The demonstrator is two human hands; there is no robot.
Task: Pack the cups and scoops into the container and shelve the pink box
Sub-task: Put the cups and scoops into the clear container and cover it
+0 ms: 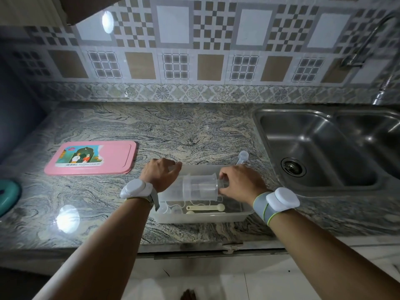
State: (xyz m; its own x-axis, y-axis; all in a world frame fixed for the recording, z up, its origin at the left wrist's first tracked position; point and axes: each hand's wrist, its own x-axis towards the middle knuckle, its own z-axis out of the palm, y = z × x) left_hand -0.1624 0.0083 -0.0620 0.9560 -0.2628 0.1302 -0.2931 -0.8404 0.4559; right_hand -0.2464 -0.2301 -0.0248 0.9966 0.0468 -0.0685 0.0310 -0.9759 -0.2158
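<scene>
A clear plastic container (216, 216) sits on the marble counter near its front edge. Over it lie clear nested cups (200, 188) on their side, held at both ends. My left hand (161, 173) grips the wide end and my right hand (239, 184) pinches the narrow end. Cream scoops (205, 207) and small clear cups (171, 210) lie on the container's floor. One clear scoop (242, 156) rests on the counter just behind the container. A flat pink box lid (93, 158) with a picture label lies to the left.
A steel double sink (324, 148) with a tap (365, 46) fills the right side. A teal ring-shaped object (8, 195) sits at the left edge. The tiled wall runs behind the marble counter (151, 126). A dark wall or cabinet side stands at far left.
</scene>
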